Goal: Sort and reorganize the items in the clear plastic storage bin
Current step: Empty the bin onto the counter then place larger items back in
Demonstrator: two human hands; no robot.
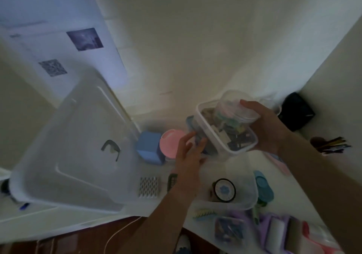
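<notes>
The large clear storage bin (74, 146) stands tipped up on the left of the white surface, and it looks empty. My right hand (268, 130) grips a small clear rectangular tub (231, 138) full of mixed small items. A round clear jar (235, 108) lies on top of it under my thumb. Fingers of my left hand (188, 154) are spread and touch a blue-lidded container (193, 128) tucked against the tub's left side. A pink-lidded jar (169, 144) and a blue box (148, 148) stand just left of that hand.
A white mesh piece (148, 187) lies near my left forearm. A black round tin (224, 190) sits in a shallow clear tray (248, 202). Teal items (263, 187), a comb (203, 213) and purple packs (274, 228) crowd the front right. A black pouch (295, 112) and brushes (331, 145) lie by the wall.
</notes>
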